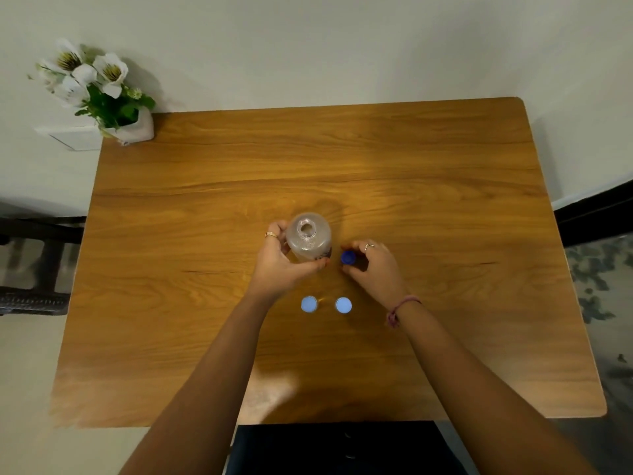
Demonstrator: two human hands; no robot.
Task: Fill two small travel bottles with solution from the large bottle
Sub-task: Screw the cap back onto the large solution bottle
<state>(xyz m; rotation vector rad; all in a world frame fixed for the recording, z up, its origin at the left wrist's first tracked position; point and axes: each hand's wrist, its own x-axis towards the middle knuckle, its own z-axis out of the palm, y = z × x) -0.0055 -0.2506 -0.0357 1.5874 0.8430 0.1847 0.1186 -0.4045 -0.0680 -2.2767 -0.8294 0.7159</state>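
Note:
The large clear bottle point(308, 236) stands upright at the middle of the wooden table point(445, 200), its mouth uncovered. My left hand point(282, 264) grips its body from the left and front. Just right of the bottle, my right hand point(371, 265) pinches the dark blue cap point(348, 257) close above the tabletop. Two small travel bottles stand side by side nearer to me, both with pale blue caps on: one on the left point(309, 304) and one on the right point(343, 305). They are apart from both hands.
A white pot of white flowers point(102, 94) stands at the table's far left corner, next to a white box point(73, 138). A dark chair point(34, 262) is off the table's left edge. The wall runs behind the table's far edge.

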